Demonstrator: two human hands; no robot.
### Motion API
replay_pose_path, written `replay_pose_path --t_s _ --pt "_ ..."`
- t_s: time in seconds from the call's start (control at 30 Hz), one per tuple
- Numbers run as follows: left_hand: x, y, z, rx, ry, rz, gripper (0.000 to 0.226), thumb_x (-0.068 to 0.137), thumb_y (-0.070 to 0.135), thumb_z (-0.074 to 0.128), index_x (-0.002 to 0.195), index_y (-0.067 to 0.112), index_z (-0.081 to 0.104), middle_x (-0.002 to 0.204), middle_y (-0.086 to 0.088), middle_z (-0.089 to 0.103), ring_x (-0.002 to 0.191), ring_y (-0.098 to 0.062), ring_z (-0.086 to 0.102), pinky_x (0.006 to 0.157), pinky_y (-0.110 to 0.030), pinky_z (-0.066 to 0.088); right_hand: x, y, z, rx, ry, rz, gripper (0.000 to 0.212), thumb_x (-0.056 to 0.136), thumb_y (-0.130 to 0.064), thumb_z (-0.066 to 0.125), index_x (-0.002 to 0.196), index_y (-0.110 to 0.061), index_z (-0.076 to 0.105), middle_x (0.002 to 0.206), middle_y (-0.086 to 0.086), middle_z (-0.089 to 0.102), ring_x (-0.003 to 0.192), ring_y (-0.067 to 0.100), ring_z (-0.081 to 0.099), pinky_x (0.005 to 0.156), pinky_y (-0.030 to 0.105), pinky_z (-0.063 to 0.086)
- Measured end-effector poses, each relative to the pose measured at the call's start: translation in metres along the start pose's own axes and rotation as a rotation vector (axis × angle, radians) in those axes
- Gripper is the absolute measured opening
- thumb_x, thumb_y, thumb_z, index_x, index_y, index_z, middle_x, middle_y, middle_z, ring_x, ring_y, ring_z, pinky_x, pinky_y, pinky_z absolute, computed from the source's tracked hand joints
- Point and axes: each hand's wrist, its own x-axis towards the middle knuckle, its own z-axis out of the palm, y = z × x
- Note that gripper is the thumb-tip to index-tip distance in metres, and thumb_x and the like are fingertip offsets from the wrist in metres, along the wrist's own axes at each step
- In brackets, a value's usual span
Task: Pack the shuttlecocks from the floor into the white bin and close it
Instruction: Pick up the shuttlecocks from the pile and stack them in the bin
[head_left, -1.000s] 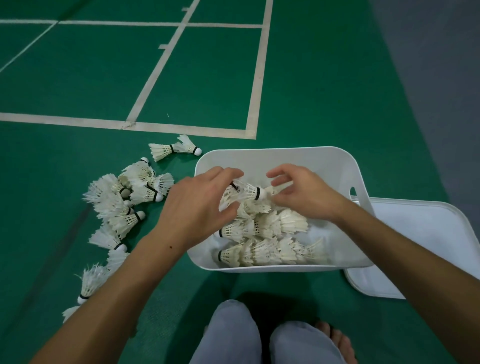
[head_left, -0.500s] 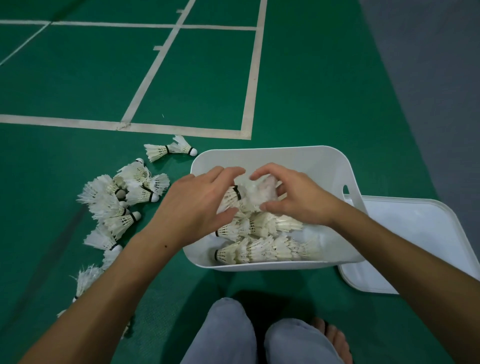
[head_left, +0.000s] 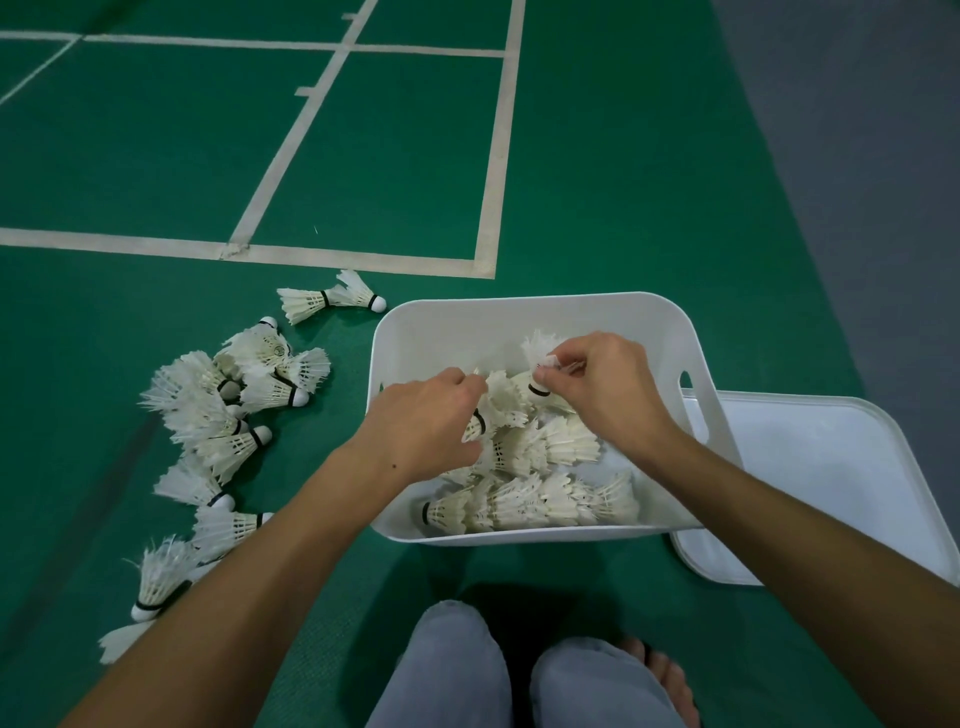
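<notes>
The white bin (head_left: 519, 319) stands open on the green floor and holds several white shuttlecocks (head_left: 535, 501) laid in rows. Both hands are inside it. My right hand (head_left: 602, 387) pinches one shuttlecock (head_left: 537, 351) by its cork end, feathers pointing up and away. My left hand (head_left: 423, 421) has its fingers curled round a row of shuttlecocks (head_left: 501, 397) in the bin's middle. Several more shuttlecocks (head_left: 234, 410) lie in a loose pile on the floor to the bin's left. The bin's white lid (head_left: 831, 467) lies flat at its right.
Two shuttlecocks joined end to end (head_left: 327, 299) lie apart near the bin's far left corner. My knees in grey trousers (head_left: 452, 670) and a bare foot (head_left: 665, 675) are just in front of the bin. White court lines (head_left: 493, 156) cross the floor beyond; grey flooring (head_left: 857, 130) lies at the right.
My right hand has lifted a shuttlecock up and toward the bin's far side. My left hand has reached deeper into the bin, onto the row in the middle.
</notes>
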Motion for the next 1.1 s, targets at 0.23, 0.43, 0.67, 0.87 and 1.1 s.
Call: replay_pose_path --t_s 0.23,0.43,0.67,0.87,1.1 --pt "0.0 0.0 0.001 0.024 -0.008 0.043 0.049 0.095 0.046 0.061 0.141 0.032 0.05 0.124 0.007 0.063 0.099 -0.026 0.069 0.074 -0.04 0.055 -0.001 0.004 0.02 0.007 -0.138 0.114 0.017 0.093 -0.03 0.076 0.082 -0.019 0.08 0.078 -0.007 0.075 0.074 0.008 0.07 0.072 0.027 0.055" --pt "-0.002 0.001 -0.002 0.004 -0.007 0.028 0.046 0.095 0.046 0.061 0.138 0.032 0.051 0.121 0.008 0.065 0.099 -0.025 0.069 0.069 -0.037 0.046 0.003 0.006 0.034 0.172 -0.204 0.32 0.029 0.089 -0.029 0.083 0.067 -0.011 0.075 0.056 -0.008 0.061 0.055 0.01 0.054 0.063 0.027 0.046" --pt "-0.005 0.003 -0.004 -0.019 0.002 0.0 0.045 0.095 0.048 0.063 0.133 0.026 0.054 0.122 0.004 0.064 0.097 -0.026 0.069 0.071 -0.04 0.053 0.0 0.003 0.041 0.012 -0.296 0.273 0.031 0.08 -0.03 0.09 0.066 -0.009 0.072 0.059 -0.008 0.061 0.054 0.008 0.054 0.055 0.027 0.039" --pt "-0.023 0.006 -0.014 -0.184 0.158 -0.041 0.05 0.095 0.052 0.067 0.136 0.026 0.058 0.125 0.005 0.062 0.101 -0.022 0.069 0.084 -0.045 0.059 -0.003 0.004 0.016 0.124 -0.366 0.27 0.03 0.084 -0.028 0.088 0.106 -0.01 0.081 0.103 -0.006 0.075 0.094 0.007 0.069 0.094 0.034 0.058" --pt "-0.04 0.005 -0.026 -0.715 0.377 0.056 0.031 0.091 0.042 0.077 0.119 0.036 0.067 0.111 0.021 0.073 0.109 0.001 0.068 0.093 -0.039 0.058 -0.034 -0.015 -0.004 0.442 -0.408 0.339 0.024 0.101 -0.036 0.066 0.109 -0.016 0.077 0.101 -0.003 0.08 0.098 0.019 0.075 0.083 0.034 0.06"
